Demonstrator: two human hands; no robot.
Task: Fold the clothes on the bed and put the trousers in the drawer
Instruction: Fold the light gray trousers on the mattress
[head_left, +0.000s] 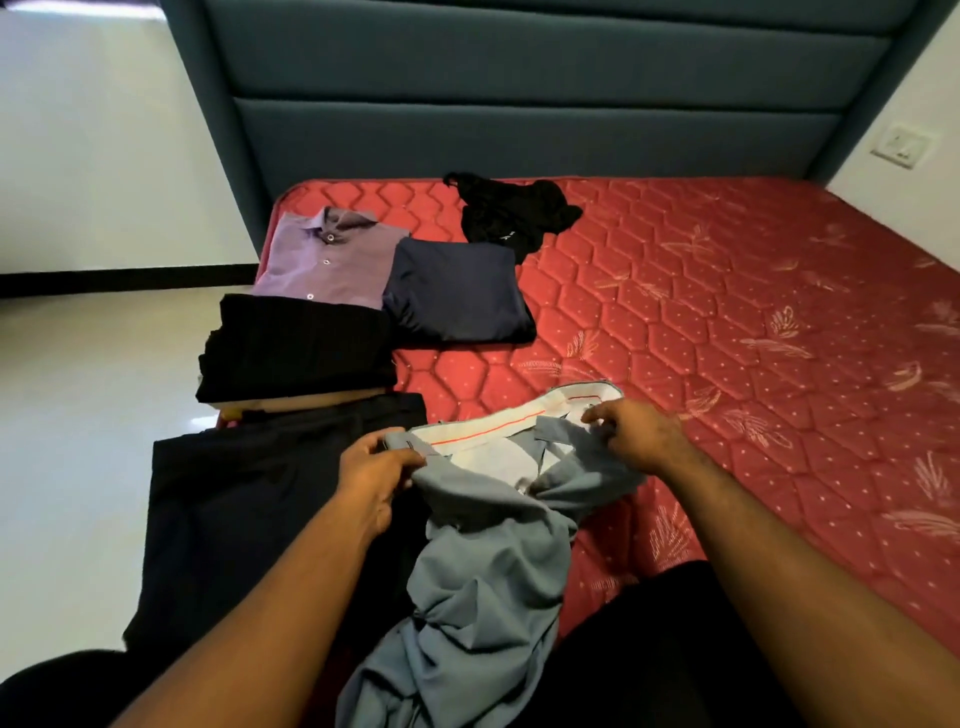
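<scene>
A: At the near edge of the red mattress (727, 322), grey-blue trousers (483, 561) in both hands, waistband up and open, pale lining showing. Left hand (371, 475) pinching the left end of the waistband, fingers and thumb closed on the cloth. Right hand (641, 434) curled round the right side near the fly, also gripping.

B: Legs?

A: Bunched and twisted below the hands, trailing toward the near edge, over the lap. Not laid flat yet.

B: Risks from here?

A: Likely a crooked fold. With the legs twisted like that, seams probably misaligned once the waistband is brought together. Needs a shake or a pull flat first. Also a slide off the near edge, given how much cloth hangs there.

B: Anything crowding the spot?

A: Dark trousers (260, 509) lying just left of the left hand, touching or nearly touching the grey-blue cloth. Easy to drag along or rumple while spreading. Farther left, a black folded garment (301, 348), a purple shirt (327, 260) and a navy folded piece (457, 291), all apart from the hands. A black crumpled item (511, 213) far off near the headboard (519, 93), unfolded.

B: Drawer?

A: Not in view.
</scene>
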